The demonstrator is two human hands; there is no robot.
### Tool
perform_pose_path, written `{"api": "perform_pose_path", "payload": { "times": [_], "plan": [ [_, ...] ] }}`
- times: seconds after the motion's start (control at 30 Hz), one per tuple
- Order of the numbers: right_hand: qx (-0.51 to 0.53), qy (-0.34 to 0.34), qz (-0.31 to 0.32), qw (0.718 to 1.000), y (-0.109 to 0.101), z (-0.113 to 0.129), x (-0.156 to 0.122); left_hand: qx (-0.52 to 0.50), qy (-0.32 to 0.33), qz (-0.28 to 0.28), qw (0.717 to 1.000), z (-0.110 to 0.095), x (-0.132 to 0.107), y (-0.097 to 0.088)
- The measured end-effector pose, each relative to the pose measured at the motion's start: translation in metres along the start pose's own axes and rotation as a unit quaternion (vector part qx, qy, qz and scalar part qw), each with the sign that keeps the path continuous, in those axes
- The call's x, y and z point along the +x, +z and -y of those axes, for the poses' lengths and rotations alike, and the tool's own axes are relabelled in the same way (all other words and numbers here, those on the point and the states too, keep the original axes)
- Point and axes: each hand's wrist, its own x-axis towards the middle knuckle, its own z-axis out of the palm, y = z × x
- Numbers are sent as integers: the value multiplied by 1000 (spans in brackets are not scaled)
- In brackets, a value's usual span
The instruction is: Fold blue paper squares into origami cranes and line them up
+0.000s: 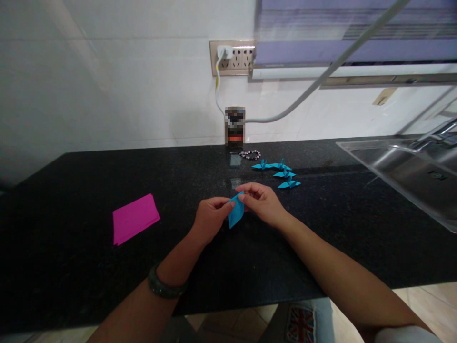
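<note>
Both hands meet over the middle of a black countertop (89,176) and pinch a folded piece of blue paper (235,213). My left hand (210,218) grips its left edge with fingers curled. My right hand (262,202) pinches the top of the paper from the right. The paper hangs just above the counter, pointed end down. Several finished blue paper cranes (282,174) lie on the counter beyond my right hand. A stack of pink paper sheets (134,218) lies flat to the left of my left hand.
A beaded bracelet (250,154) lies near the wall beside a small upright object (235,126). A white cable (217,90) runs up to a wall socket strip (233,57). A steel sink (410,174) occupies the counter's right end.
</note>
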Motion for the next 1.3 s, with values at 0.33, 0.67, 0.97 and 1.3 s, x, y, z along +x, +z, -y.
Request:
{"api": "perform_pose_path", "payload": {
  "times": [0.33, 0.67, 0.97, 1.3],
  "plan": [
    [38, -4, -78, 996, -3, -3, 4, -159, -27, 16, 987, -2, 3, 0],
    [206, 87, -149, 963, 9, -4, 1, -206, 53, 93, 973, 1, 3, 1],
    [85, 90, -72, 990, 23, -9, -8, -111, 87, -28, 990, 11, 7, -1],
    [31, -4, -47, 998, 16, -6, -7, -39, 62, 0, 997, 3, 3, -3]
  ]
}}
